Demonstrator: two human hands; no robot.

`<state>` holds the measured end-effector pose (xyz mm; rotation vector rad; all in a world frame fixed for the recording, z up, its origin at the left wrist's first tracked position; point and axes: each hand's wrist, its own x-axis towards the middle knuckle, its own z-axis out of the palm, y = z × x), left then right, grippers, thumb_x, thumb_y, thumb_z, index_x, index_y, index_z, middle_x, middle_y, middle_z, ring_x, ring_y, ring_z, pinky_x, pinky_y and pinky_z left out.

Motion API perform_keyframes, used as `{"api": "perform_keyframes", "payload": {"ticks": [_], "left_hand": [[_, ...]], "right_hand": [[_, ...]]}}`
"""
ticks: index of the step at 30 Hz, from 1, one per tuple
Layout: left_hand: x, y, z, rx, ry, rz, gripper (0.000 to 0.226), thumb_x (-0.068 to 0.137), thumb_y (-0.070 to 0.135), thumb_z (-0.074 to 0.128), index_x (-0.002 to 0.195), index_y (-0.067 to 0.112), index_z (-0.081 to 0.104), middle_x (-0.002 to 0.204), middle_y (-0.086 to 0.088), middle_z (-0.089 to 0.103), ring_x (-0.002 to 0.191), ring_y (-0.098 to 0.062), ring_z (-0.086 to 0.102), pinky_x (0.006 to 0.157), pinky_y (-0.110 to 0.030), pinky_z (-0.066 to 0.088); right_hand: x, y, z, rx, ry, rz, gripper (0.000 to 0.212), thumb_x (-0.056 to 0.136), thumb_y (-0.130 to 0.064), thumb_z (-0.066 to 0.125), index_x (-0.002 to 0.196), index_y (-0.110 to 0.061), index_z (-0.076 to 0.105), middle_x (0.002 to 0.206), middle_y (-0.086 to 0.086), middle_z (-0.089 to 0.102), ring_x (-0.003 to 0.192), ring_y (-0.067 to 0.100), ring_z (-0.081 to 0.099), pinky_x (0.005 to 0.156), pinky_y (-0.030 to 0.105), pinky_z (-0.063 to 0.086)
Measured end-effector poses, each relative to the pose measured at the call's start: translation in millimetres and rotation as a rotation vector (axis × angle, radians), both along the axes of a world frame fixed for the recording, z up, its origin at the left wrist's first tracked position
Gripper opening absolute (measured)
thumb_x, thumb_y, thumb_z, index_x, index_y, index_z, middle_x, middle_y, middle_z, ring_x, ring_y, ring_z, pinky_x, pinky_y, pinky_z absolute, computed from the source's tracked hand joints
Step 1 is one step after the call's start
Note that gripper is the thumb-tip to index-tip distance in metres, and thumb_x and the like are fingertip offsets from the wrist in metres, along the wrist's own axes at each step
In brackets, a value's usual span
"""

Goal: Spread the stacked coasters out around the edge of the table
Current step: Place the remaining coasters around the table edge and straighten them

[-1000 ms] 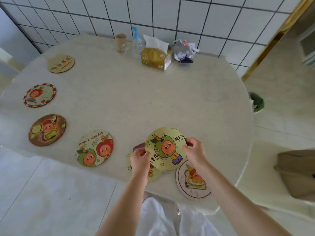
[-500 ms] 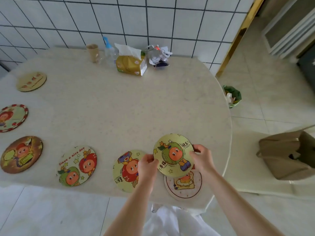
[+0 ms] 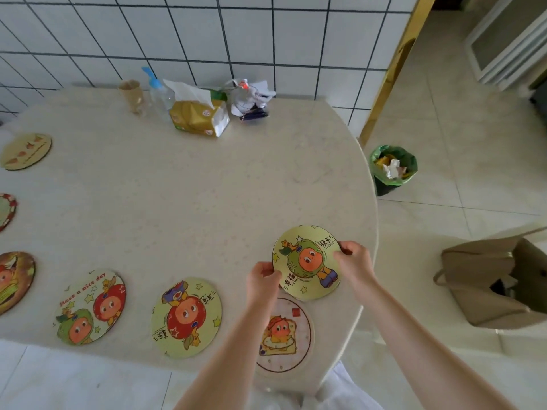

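Note:
Both hands hold one round yellow-green coaster [image 3: 306, 261] with a green-and-orange cartoon figure, just above the table [image 3: 183, 196] near its right front edge. My left hand [image 3: 262, 281] pinches its lower left rim and my right hand [image 3: 353, 261] its right rim. A white coaster with a toast drawing [image 3: 285, 335] lies under my left forearm at the front edge. Several more coasters lie flat along the front and left edge: a yellow one with a red figure [image 3: 186, 318], a "Have a nice day" one [image 3: 91, 307], a brown one [image 3: 14, 279], a red-rimmed one [image 3: 6, 210] and a tan one [image 3: 26, 150].
At the back by the tiled wall stand a paper cup [image 3: 131, 94], a spray bottle [image 3: 159, 93], a tissue pack [image 3: 199, 115] and crumpled wrappers [image 3: 251, 97]. A green-lined waste bin [image 3: 392, 168] and a tan bag [image 3: 497, 279] sit on the floor to the right.
Both hands have carried the yellow-green coaster to the right, off the red-figure coaster and beyond the toast coaster. The camera view has swung right too.

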<state>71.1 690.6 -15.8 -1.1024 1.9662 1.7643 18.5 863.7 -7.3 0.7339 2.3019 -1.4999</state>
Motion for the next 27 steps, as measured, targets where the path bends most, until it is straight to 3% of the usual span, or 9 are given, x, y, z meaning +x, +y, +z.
{"api": "perform_keyframes", "payload": {"ticks": [5, 11, 14, 17, 19, 22, 25, 27], "left_hand": [[-25, 30, -9, -0.011, -0.039, 0.065, 0.016, 0.088, 0.003, 0.056, 0.098, 0.013, 0.062, 0.093, -0.005, 0.067, 0.084, -0.018, 0.065, 0.082, -0.038, 0.058], [-29, 51, -16, -0.023, -0.086, 0.094, 0.014, 0.087, 0.003, 0.056, 0.097, 0.011, 0.061, 0.093, -0.006, 0.067, 0.085, -0.021, 0.067, 0.082, -0.039, 0.059], [-21, 54, -20, -0.044, -0.127, 0.089, 0.016, 0.086, 0.002, 0.055, 0.099, 0.009, 0.061, 0.093, -0.009, 0.068, 0.083, -0.025, 0.068, 0.080, -0.043, 0.058], [-16, 54, -20, -0.127, -0.139, 0.044, 0.020, 0.084, 0.004, 0.058, 0.102, 0.010, 0.062, 0.103, -0.006, 0.061, 0.078, -0.016, 0.060, 0.066, -0.031, 0.050], [-17, 51, -20, -0.197, -0.125, 0.042, 0.020, 0.083, 0.004, 0.060, 0.102, 0.010, 0.063, 0.107, -0.002, 0.054, 0.080, -0.011, 0.056, 0.068, -0.025, 0.045], [-24, 45, -17, -0.153, -0.095, 0.064, 0.017, 0.085, 0.004, 0.057, 0.100, 0.009, 0.063, 0.100, -0.007, 0.065, 0.075, -0.014, 0.059, 0.061, -0.022, 0.045], [-39, 42, -13, -0.104, -0.043, 0.123, 0.016, 0.086, 0.001, 0.056, 0.098, 0.010, 0.063, 0.096, -0.009, 0.068, 0.086, -0.021, 0.065, 0.078, -0.036, 0.056], [-54, 40, -11, -0.072, -0.018, 0.166, 0.017, 0.086, 0.000, 0.055, 0.098, 0.009, 0.063, 0.096, -0.009, 0.067, 0.092, -0.026, 0.066, 0.089, -0.044, 0.055]], "right_hand": [[-38, 24, -11, 0.062, -0.041, 0.143, 0.019, 0.083, -0.009, 0.052, 0.094, -0.016, 0.065, 0.068, -0.009, 0.060, 0.056, 0.007, 0.051, 0.050, 0.022, 0.038], [-67, 36, -14, 0.124, -0.001, 0.287, 0.022, 0.086, -0.009, 0.052, 0.106, -0.017, 0.059, 0.092, -0.006, 0.060, 0.070, -0.005, 0.050, 0.054, 0.015, 0.036], [-73, 35, -17, 0.143, -0.009, 0.382, 0.026, 0.088, -0.012, 0.052, 0.112, -0.012, 0.061, 0.106, -0.001, 0.063, 0.084, 0.008, 0.057, 0.067, 0.020, 0.041], [-76, 31, -20, 0.207, -0.015, 0.401, 0.025, 0.088, -0.015, 0.054, 0.110, -0.010, 0.066, 0.112, 0.006, 0.066, 0.097, 0.019, 0.060, 0.078, 0.027, 0.045], [-78, 28, -20, 0.241, -0.010, 0.380, 0.025, 0.088, -0.015, 0.054, 0.108, -0.009, 0.067, 0.111, 0.008, 0.066, 0.099, 0.023, 0.061, 0.080, 0.028, 0.047], [-85, 26, -17, 0.209, 0.013, 0.373, 0.021, 0.090, -0.012, 0.053, 0.105, -0.008, 0.066, 0.103, 0.005, 0.068, 0.100, 0.023, 0.061, 0.077, 0.028, 0.044], [-98, 25, -11, 0.172, 0.025, 0.362, 0.019, 0.090, -0.010, 0.051, 0.104, -0.009, 0.065, 0.101, 0.004, 0.068, 0.102, 0.024, 0.060, 0.077, 0.028, 0.044], [-110, 25, -8, 0.156, 0.036, 0.341, 0.021, 0.090, -0.008, 0.052, 0.106, -0.010, 0.064, 0.102, 0.005, 0.068, 0.100, 0.023, 0.061, 0.081, 0.030, 0.047]]}}
